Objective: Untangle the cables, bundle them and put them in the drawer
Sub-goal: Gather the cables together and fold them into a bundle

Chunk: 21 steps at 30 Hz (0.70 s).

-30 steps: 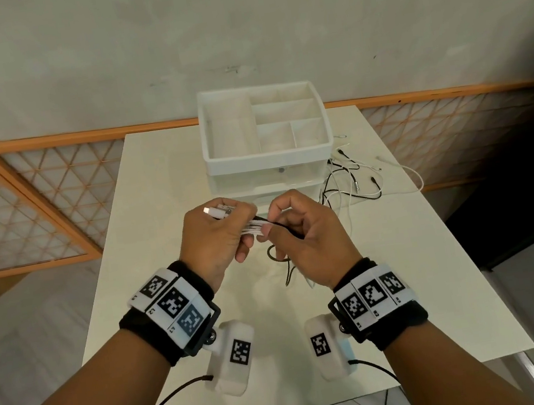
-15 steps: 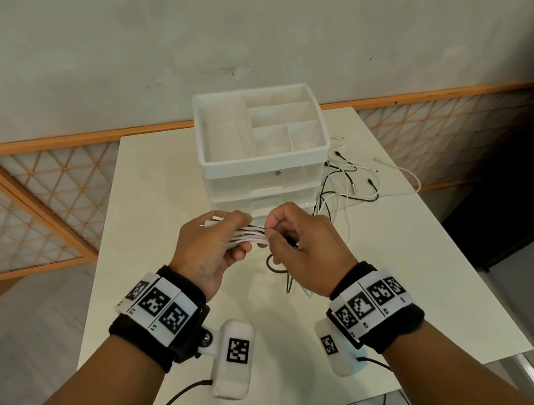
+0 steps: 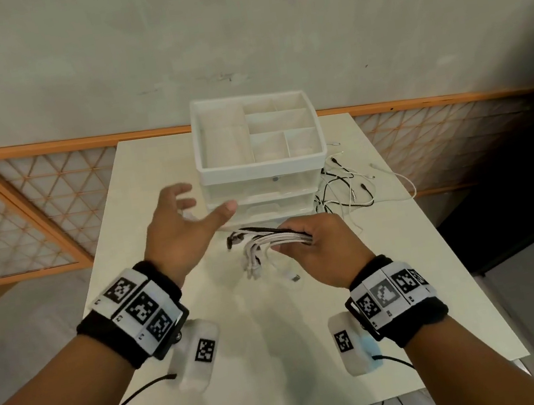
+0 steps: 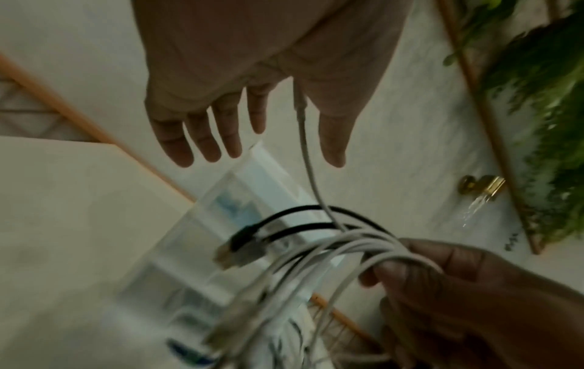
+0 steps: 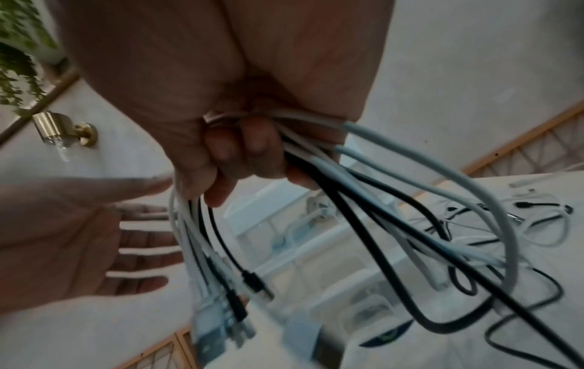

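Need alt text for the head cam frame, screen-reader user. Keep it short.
The right hand grips a bundle of white and black cables above a pale table, while the left hand hangs open beside it. Behind stands a white drawer unit, with loose cables tangled at its right.

Cream table (image 3: 157,170), orange lattice railing (image 3: 27,210)

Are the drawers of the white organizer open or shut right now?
Shut: both drawer fronts of the drawer unit sit flush with its frame, nothing pulled out. Only the top tray is open, and looks empty.
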Each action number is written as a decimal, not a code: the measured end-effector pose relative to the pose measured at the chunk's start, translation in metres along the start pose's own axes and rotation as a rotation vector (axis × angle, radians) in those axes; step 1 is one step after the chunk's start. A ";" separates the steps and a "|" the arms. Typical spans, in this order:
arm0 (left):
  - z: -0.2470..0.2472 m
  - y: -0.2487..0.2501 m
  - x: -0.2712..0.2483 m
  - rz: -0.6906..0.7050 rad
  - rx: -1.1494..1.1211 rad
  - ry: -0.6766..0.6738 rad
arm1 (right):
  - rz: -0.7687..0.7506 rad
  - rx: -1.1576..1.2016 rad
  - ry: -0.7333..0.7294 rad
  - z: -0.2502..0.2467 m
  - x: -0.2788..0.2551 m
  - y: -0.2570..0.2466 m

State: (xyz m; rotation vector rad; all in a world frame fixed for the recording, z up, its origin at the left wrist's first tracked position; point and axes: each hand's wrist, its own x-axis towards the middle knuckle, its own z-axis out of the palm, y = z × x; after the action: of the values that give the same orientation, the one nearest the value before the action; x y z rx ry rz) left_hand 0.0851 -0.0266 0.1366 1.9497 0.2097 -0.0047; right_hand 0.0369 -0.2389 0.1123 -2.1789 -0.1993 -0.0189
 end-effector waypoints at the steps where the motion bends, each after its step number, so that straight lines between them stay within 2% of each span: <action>1: -0.001 0.009 0.003 0.041 -0.034 0.027 | -0.015 -0.008 -0.003 -0.001 0.002 -0.002; 4: -0.009 0.028 0.019 -0.020 -0.136 0.156 | -0.040 -0.023 0.018 -0.006 0.006 -0.010; 6: -0.016 0.030 0.026 -0.092 -0.103 0.218 | -0.032 -0.002 0.051 -0.012 0.008 -0.012; 7: -0.019 0.029 0.026 -0.073 -0.052 0.221 | -0.030 0.003 0.066 -0.015 0.008 -0.012; 9: -0.017 0.028 0.020 0.080 0.016 0.125 | -0.038 -0.010 0.081 -0.018 0.009 -0.012; 12: 0.004 0.036 -0.002 0.348 0.076 -0.244 | -0.043 -0.007 0.097 -0.016 0.013 -0.015; 14: 0.024 0.039 -0.015 0.437 0.173 -0.436 | -0.080 0.000 0.135 -0.014 0.017 -0.019; 16: 0.037 0.036 -0.023 0.444 0.247 -0.446 | -0.086 0.047 0.189 -0.013 0.021 -0.025; 19: 0.043 0.031 -0.022 0.391 0.265 -0.332 | -0.087 0.117 0.264 -0.013 0.019 -0.033; 21: 0.040 0.033 -0.019 0.346 0.194 -0.276 | -0.108 0.156 0.265 -0.015 0.015 -0.034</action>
State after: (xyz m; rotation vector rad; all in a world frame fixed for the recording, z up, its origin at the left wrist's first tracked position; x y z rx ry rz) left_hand 0.0755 -0.0781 0.1540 2.1298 -0.3218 -0.0687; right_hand 0.0479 -0.2299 0.1500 -1.9849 -0.1612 -0.3405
